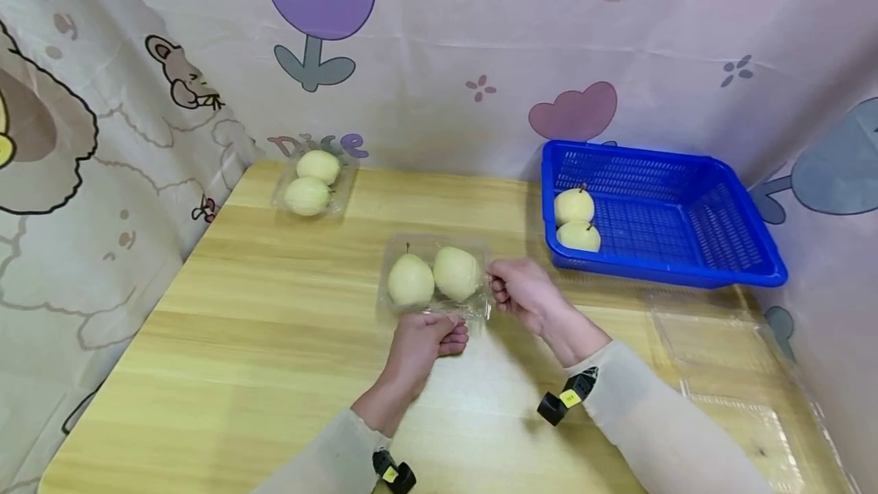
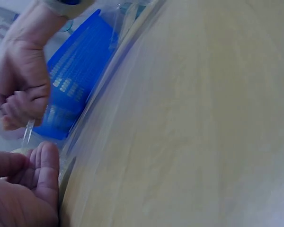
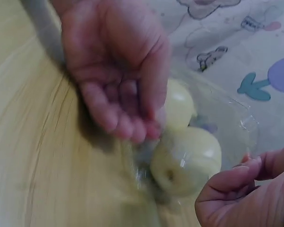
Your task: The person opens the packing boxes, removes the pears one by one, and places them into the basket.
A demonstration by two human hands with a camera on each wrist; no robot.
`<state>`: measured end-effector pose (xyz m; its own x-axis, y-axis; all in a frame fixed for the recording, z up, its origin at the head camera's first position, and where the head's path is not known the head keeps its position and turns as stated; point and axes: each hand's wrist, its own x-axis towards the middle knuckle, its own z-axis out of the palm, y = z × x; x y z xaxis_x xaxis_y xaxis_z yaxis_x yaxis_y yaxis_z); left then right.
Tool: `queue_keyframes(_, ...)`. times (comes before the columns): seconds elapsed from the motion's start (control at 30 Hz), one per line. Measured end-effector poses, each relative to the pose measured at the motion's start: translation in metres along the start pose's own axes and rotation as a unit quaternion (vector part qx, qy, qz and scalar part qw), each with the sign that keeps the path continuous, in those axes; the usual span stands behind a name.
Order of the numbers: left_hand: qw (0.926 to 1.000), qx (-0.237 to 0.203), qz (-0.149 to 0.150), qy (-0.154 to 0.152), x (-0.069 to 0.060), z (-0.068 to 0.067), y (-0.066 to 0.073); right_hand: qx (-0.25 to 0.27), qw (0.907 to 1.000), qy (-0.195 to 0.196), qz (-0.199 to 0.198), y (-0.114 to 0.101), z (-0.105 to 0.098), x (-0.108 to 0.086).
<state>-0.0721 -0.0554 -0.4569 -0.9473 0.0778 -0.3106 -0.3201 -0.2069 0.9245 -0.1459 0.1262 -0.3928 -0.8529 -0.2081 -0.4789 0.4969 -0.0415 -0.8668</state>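
Two pale yellow pears point(image 1: 410, 280) lie side by side in a clear plastic container point(image 1: 434, 241) near the middle of the table. At its near edge my left hand point(image 1: 421, 345) pinches the rim between thumb and curled fingers. My right hand point(image 1: 524, 292) pinches the container's right edge, its other fingers curled. Both hands also show in the left wrist view, the left hand point(image 2: 26, 189) below the right hand point(image 2: 26, 80). Through the clear plastic, the right wrist view shows the two pears point(image 3: 187, 161) between the left hand point(image 3: 118, 71) and the right hand point(image 3: 251, 189).
Another clear container with two pears point(image 1: 307, 196) sits at the table's back left. A blue basket point(image 1: 665, 273) at the back right holds two pears point(image 1: 574, 206) at its left end. Clear plastic containers point(image 1: 744, 433) lie along the right side. A printed curtain point(image 1: 439, 52) hangs behind the table.
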Motion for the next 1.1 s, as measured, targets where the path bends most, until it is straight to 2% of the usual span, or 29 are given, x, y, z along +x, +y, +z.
queue_keyframes(0.1,0.9998,-0.017,0.001,0.005,-0.002,-0.004,0.000,-0.013,0.9999,0.001,0.010,0.004,0.000,0.003)
queue_keyframes(0.27,0.9997,-0.025,-0.001,-0.007,-0.002,-0.005,0.001,-0.018,0.9996,0.007,0.020,0.009,-0.004,0.006)
queue_keyframes(0.47,0.9984,-0.036,-0.031,-0.031,0.001,-0.010,0.002,-0.028,0.9995,-0.011,0.008,0.009,-0.009,0.007)
queue_keyframes(0.63,0.9966,-0.058,-0.047,-0.035,0.002,-0.013,0.004,-0.036,0.9991,-0.021,0.004,0.007,-0.012,0.008)
queue_keyframes(0.83,0.9975,-0.058,-0.028,-0.027,0.003,-0.013,0.003,-0.033,0.9993,-0.015,0.011,0.000,-0.009,0.009)
queue_keyframes(1.1,0.9988,-0.044,-0.016,-0.018,0.002,-0.010,0.003,0.004,0.9995,-0.025,0.017,-0.015,-0.003,0.007)
